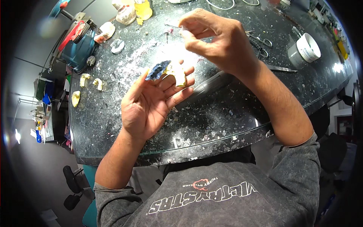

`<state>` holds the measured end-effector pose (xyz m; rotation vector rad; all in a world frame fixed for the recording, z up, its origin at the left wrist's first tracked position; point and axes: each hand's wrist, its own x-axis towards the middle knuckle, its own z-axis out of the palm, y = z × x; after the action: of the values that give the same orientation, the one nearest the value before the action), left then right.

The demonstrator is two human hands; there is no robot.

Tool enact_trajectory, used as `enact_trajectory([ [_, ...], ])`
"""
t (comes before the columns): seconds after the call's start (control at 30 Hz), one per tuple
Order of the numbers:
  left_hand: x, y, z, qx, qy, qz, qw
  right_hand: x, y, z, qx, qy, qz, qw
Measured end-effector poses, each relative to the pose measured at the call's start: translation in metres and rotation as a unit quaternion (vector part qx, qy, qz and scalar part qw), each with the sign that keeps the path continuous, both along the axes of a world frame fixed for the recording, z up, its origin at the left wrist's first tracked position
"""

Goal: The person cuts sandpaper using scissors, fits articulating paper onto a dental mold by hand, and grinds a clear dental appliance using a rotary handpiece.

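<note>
My left hand is palm up over the dusty black table, holding a pale yellow dental cast with thumb and fingers. A dark blue, rough-surfaced piece sits against the cast's left side, next to my thumb. Above and to the right, my right hand is raised, thumb and fingertips brought together. Something small and pale shows at the fingertips, too small to name. Below those fingertips, small thin tools lie on the powdery tabletop.
Small yellow cast pieces lie at the left, near a teal machine with a red handle. Plaster models stand at the back. On the right are a white tub, scissors and a metal blade. The table edge curves before me.
</note>
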<state>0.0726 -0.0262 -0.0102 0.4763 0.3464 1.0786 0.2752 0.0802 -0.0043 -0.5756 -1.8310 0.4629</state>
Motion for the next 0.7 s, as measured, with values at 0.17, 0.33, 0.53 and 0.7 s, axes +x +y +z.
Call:
enact_trajectory([
  [0.17,0.001,0.0,0.001,-0.001,0.035,-0.003,0.999,0.017,0.017,-0.01,-0.012,-0.268,-0.029,0.963],
  [0.33,0.0,0.003,-0.001,-0.004,0.041,-0.012,0.999,0.005,0.008,-0.009,0.03,-0.234,0.003,0.972],
  [0.53,-0.003,-0.001,0.002,0.006,0.115,0.0,0.993,-0.01,-0.017,0.005,-0.275,-0.064,0.234,0.93],
  [0.7,0.001,-0.001,-0.001,0.002,0.09,0.01,0.996,-0.012,-0.015,-0.003,-0.364,0.008,0.267,0.892],
])
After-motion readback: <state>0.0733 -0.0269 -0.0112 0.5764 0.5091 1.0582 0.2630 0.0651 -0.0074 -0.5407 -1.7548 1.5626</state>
